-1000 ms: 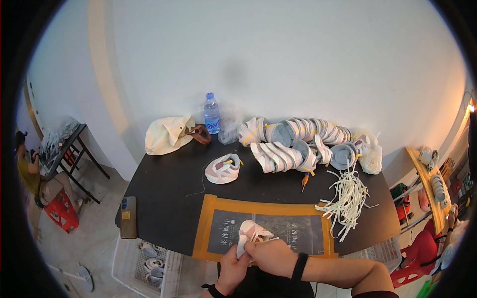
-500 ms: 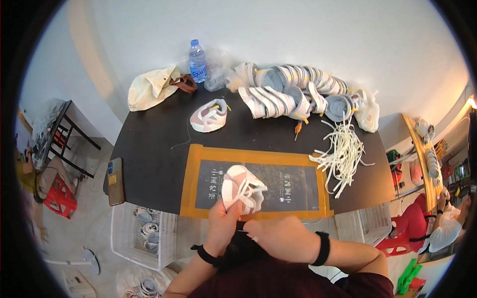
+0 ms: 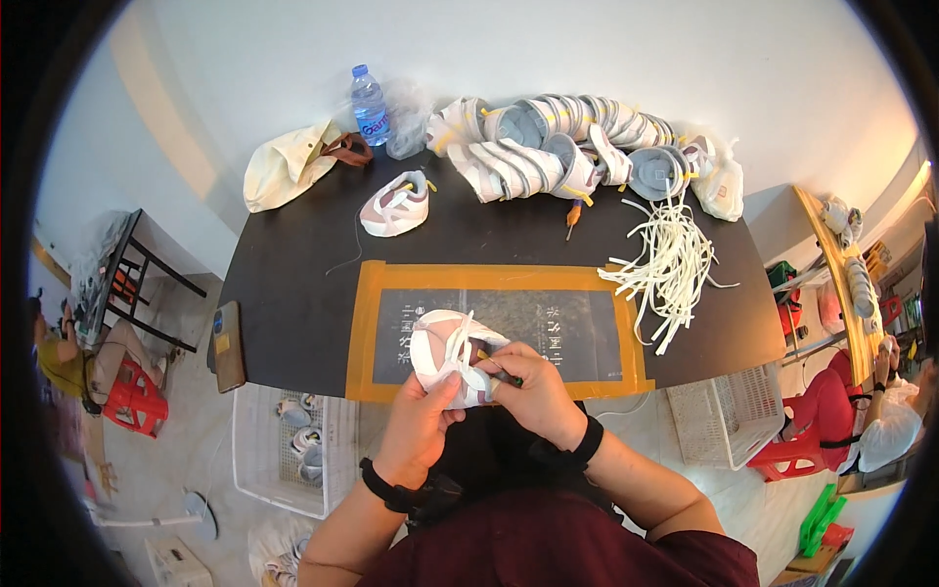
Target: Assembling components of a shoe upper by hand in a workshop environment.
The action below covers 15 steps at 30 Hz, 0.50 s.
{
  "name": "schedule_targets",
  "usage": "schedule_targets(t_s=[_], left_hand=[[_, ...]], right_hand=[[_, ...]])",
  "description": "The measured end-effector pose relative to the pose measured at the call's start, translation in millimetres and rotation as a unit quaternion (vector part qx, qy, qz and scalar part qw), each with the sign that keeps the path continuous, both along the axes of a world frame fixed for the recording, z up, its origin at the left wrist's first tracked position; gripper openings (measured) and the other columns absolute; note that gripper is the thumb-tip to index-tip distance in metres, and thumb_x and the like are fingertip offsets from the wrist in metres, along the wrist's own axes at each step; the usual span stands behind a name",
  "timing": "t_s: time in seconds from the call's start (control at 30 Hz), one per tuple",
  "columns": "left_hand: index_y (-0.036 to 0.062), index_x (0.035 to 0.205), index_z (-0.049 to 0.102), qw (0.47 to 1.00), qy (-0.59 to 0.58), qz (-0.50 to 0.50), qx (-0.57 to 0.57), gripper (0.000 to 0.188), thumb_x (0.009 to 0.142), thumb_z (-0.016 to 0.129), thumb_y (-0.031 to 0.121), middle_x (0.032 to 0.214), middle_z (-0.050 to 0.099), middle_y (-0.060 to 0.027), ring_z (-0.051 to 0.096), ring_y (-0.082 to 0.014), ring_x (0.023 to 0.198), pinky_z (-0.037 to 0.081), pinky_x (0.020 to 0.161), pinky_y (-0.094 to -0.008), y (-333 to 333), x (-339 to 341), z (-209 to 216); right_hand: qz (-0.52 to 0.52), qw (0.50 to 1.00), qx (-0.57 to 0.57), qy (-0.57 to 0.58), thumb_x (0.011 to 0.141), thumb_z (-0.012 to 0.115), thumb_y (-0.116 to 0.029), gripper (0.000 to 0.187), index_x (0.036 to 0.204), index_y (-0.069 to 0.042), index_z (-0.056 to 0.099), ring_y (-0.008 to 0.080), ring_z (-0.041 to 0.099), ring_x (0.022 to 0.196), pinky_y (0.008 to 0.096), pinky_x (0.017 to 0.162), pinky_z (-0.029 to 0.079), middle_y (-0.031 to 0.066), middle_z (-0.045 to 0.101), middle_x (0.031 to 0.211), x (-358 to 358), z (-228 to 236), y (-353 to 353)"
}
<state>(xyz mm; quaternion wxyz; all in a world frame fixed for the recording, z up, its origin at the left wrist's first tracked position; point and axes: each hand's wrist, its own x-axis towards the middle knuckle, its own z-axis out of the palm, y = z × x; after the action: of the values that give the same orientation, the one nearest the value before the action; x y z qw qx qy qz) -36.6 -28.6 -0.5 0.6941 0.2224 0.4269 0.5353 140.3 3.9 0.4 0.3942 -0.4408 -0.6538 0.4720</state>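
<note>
Over the near edge of the table I hold a small white and pink shoe upper [image 3: 435,344] with white laces. My left hand [image 3: 413,423] is closed round its near side, thumb on top. At the shoe's right side, my right hand [image 3: 540,393] pinches with its fingertips. A thin dark thing shows at those fingers, too small to name. Another pink and white shoe upper [image 3: 396,207] stands farther back on the left. A bunch of white laces [image 3: 675,259] lies on the right of the table.
Nested shoe uppers [image 3: 548,147] line the back of the dark table [image 3: 293,303]. An orange-handled tool [image 3: 573,217] lies before them. A taped sheet [image 3: 587,338] covers the middle. A bottle [image 3: 370,110], cloth bag [image 3: 289,168] and phone [image 3: 229,344] stand left. White crates [image 3: 284,484] flank me below.
My right hand has moved up from below the table edge to the shoe's right side. The shoe has shifted slightly left and turned in my left hand.
</note>
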Motion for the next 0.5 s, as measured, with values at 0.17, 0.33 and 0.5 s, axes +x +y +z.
schedule_targets(t_s=[0.17,0.33,0.5], left_hand=[[0.0136,0.123,0.057,0.999,0.030,-0.041,0.012,0.029,0.095,0.063,0.015,0.108,0.067,-0.0001,0.064,-0.0096,0.086,0.051,0.059,-0.0221,11,-4,4],[0.0102,0.119,0.059,0.993,0.041,-0.099,-0.046,0.025,0.096,0.062,0.018,0.103,0.067,-0.0004,0.064,-0.0088,0.085,0.050,0.056,-0.0208,21,-10,10],[0.0097,0.116,0.061,0.989,0.057,-0.111,-0.079,0.021,0.096,0.062,0.018,0.100,0.068,-0.0004,0.064,-0.0091,0.081,0.050,0.055,-0.0221,28,-10,9]], right_hand=[[-0.009,1.000,-0.006,0.001,0.077,0.061,0.006,0.031,0.105,-0.002,0.070,0.0151,0.059,0.080,0.0277,0.073,0.050,0.0081,0.060,0.096,-6,0,8],[-0.010,0.999,0.009,-0.036,0.075,0.061,0.006,0.028,0.101,-0.002,0.070,0.0160,0.058,0.075,0.0285,0.070,0.049,0.0073,0.060,0.089,-9,-2,19],[-0.003,0.997,0.001,-0.081,0.078,0.064,-0.004,0.019,0.097,-0.004,0.068,0.0275,0.065,0.082,0.0349,0.072,0.052,0.0113,0.063,0.092,-5,2,27]])
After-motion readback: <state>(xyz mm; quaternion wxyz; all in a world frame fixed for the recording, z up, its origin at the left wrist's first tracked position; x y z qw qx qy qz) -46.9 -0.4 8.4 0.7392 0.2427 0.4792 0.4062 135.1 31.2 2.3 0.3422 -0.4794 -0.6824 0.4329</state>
